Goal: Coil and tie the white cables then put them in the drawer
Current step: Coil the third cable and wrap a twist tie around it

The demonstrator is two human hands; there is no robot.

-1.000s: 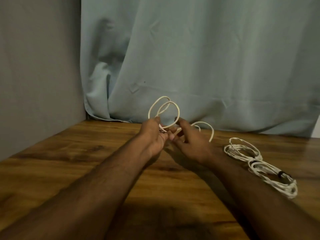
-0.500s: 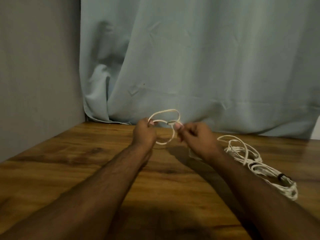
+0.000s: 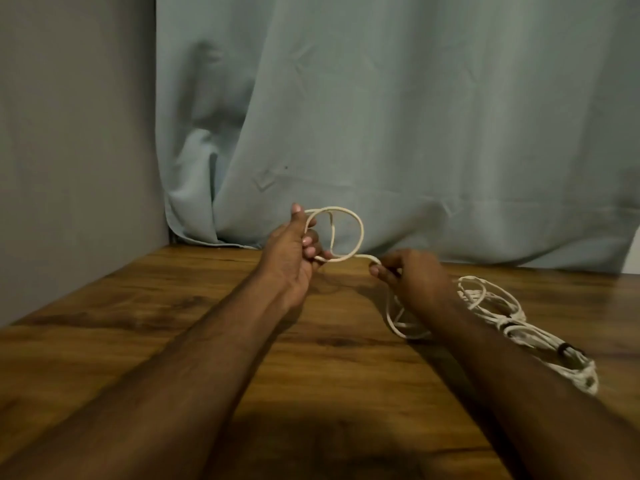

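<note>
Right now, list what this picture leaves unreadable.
- Drawer: nowhere in the head view.
- Cable run under the right hand: hidden by hand and forearm.
- Left hand grip on the white cable: palm side hidden.
- Tied cable bundle: strand count too fine; black tie too small.

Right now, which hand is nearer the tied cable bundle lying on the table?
The right hand. It sits just left of the bundle, pinching the loose cable; the left hand is farther left, holding its loops.

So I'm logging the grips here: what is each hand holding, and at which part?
The left hand grips the white cable at its loops' base; the right hand pinches its trailing strand.
</note>
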